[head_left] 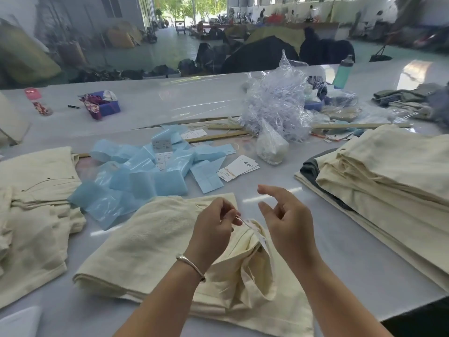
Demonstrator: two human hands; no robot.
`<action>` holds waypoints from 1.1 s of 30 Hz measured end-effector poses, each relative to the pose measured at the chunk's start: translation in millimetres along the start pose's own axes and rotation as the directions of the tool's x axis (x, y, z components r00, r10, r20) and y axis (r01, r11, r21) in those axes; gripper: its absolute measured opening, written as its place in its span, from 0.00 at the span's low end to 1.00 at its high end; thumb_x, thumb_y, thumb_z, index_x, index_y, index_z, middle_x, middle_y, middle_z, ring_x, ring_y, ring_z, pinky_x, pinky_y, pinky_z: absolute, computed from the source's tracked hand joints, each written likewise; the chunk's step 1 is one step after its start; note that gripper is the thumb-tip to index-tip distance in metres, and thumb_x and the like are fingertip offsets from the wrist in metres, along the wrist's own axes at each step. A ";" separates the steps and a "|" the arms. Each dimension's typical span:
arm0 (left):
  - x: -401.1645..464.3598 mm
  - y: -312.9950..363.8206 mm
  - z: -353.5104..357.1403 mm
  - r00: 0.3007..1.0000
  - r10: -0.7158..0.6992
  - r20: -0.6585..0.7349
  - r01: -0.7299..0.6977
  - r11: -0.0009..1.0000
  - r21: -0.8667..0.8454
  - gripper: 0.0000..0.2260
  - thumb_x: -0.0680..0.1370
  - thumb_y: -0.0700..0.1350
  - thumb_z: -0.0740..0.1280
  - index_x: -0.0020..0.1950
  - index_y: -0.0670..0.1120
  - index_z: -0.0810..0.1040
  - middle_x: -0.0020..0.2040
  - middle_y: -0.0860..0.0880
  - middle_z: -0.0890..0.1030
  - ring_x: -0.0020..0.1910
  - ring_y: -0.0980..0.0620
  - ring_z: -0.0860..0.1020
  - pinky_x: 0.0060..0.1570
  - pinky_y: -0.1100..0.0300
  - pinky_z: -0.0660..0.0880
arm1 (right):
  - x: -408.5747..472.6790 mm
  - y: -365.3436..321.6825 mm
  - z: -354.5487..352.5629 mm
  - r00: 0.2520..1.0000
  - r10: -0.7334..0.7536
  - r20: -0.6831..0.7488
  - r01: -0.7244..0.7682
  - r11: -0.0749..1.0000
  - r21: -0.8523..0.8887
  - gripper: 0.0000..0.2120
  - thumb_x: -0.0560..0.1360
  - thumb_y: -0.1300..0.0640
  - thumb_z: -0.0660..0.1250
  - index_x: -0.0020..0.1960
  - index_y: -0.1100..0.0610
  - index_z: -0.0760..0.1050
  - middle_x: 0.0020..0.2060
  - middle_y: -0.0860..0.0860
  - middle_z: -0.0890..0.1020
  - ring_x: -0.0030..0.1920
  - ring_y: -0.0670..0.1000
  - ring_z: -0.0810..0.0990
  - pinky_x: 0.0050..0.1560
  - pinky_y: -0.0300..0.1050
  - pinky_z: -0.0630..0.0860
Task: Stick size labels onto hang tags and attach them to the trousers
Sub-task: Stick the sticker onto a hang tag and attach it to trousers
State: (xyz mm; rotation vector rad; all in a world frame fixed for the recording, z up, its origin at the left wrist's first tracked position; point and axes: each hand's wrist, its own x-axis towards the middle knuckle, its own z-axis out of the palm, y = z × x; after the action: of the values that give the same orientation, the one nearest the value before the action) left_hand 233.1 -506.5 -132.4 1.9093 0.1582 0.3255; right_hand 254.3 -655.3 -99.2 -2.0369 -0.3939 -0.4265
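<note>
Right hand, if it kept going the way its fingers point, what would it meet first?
Probably the left hand: the right hand has its fingers aimed leftward at it, above the trousers. Depth is uncertain.

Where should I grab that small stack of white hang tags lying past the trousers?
Pinch the hang tags by their near-left ends, where the cards fan out and overhang each other, coming in low from the near side. They lie flat on the table, so that stepped edge likely gives fingers purchase.

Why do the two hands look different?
The left hand pinches a thin string, while the right hand holds nothing. The left hand's fingers curl in; the right hand's fingers are spread loosely. The left wrist wears a silver bangle; the right doesn't. Both hover over the cream trousers.
</note>
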 end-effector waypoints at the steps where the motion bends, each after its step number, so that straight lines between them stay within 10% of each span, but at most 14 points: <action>1: -1.3 1.9 -1.6 1.000 0.029 0.002 -0.029 0.999 0.027 0.07 0.79 0.35 0.64 0.42 0.45 0.74 0.38 0.50 0.82 0.38 0.55 0.82 0.40 0.56 0.78 | 0.4 -1.8 -1.5 0.998 -0.031 0.051 0.030 0.999 0.009 0.16 0.72 0.66 0.70 0.58 0.55 0.80 0.29 0.32 0.76 0.26 0.45 0.70 0.32 0.28 0.66; 4: -5.0 2.6 -6.1 0.988 0.149 -0.040 -0.145 0.985 0.098 0.07 0.77 0.36 0.67 0.42 0.47 0.75 0.38 0.50 0.79 0.39 0.54 0.79 0.40 0.64 0.71 | -1.0 -9.2 7.5 0.959 0.048 0.278 -0.068 0.996 0.062 0.15 0.72 0.65 0.70 0.57 0.54 0.80 0.39 0.39 0.83 0.23 0.44 0.73 0.31 0.34 0.72; 10: -14.6 -12.6 -8.6 0.984 0.180 0.002 -0.180 0.981 0.070 0.08 0.76 0.36 0.69 0.42 0.49 0.76 0.38 0.55 0.78 0.38 0.61 0.75 0.38 0.71 0.68 | -9.4 0.3 17.1 0.911 0.222 0.348 -0.281 0.951 0.130 0.07 0.72 0.64 0.71 0.36 0.57 0.81 0.27 0.52 0.81 0.26 0.47 0.80 0.28 0.41 0.73; 13: -10.8 -34.4 -5.2 0.992 0.119 0.032 -0.122 0.984 0.133 0.06 0.75 0.42 0.71 0.48 0.52 0.77 0.46 0.55 0.79 0.45 0.61 0.76 0.45 0.64 0.72 | -0.3 13.7 10.0 0.960 0.187 0.208 -0.130 0.957 -0.260 0.05 0.74 0.62 0.68 0.40 0.59 0.81 0.34 0.53 0.83 0.37 0.54 0.81 0.38 0.45 0.72; 16: -4.2 -65.5 -4.4 0.981 -0.167 0.103 0.108 0.898 0.426 0.26 0.74 0.54 0.72 0.69 0.47 0.71 0.61 0.49 0.75 0.61 0.51 0.72 0.62 0.56 0.70 | 25.9 25.6 -18.8 0.994 0.049 -0.095 -0.087 0.888 -0.452 0.05 0.76 0.65 0.65 0.43 0.62 0.78 0.40 0.59 0.81 0.42 0.61 0.78 0.39 0.48 0.69; 20: -1.0 -80.7 4.3 0.870 -0.447 0.206 0.377 0.875 0.304 0.23 0.70 0.52 0.76 0.62 0.51 0.74 0.47 0.50 0.78 0.47 0.53 0.76 0.45 0.62 0.70 | 58.7 32.2 -39.5 0.965 -0.126 -0.232 0.003 0.884 -0.467 0.03 0.73 0.69 0.66 0.41 0.65 0.76 0.40 0.61 0.79 0.41 0.62 0.77 0.38 0.47 0.67; 24: -1.1 -63.6 17.6 0.960 -0.191 0.206 0.148 0.967 0.206 0.08 0.69 0.41 0.71 0.32 0.47 0.74 0.28 0.57 0.68 0.30 0.60 0.65 0.32 0.64 0.61 | 63.1 37.5 -17.3 0.969 -0.241 -0.052 0.196 0.881 -0.430 0.02 0.72 0.71 0.67 0.41 0.67 0.76 0.47 0.62 0.79 0.45 0.62 0.79 0.43 0.49 0.74; 29: -23.0 -39.2 49.6 0.968 0.135 0.212 -0.221 0.858 0.463 0.17 0.70 0.42 0.61 0.53 0.56 0.83 0.36 0.53 0.70 0.37 0.53 0.71 0.36 0.61 0.64 | 62.7 51.7 4.9 0.945 -0.308 0.111 0.327 0.904 -0.274 0.03 0.72 0.71 0.69 0.40 0.66 0.77 0.57 0.61 0.79 0.55 0.59 0.80 0.48 0.42 0.73; 33: -55.4 -49.3 88.1 0.903 -0.060 0.426 -0.176 0.853 0.492 0.13 0.76 0.52 0.62 0.56 0.52 0.81 0.49 0.51 0.78 0.47 0.52 0.78 0.47 0.58 0.73 | 49.0 75.1 21.0 0.849 -0.092 0.521 0.121 0.992 -0.023 0.02 0.74 0.64 0.69 0.44 0.59 0.79 0.43 0.51 0.82 0.43 0.48 0.78 0.47 0.42 0.73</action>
State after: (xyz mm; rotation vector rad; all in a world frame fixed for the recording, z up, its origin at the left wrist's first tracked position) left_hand 209.1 -582.7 -215.3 2.4832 -0.1259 -0.1274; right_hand 333.9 -667.1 -144.0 -2.1750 -0.8352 0.0648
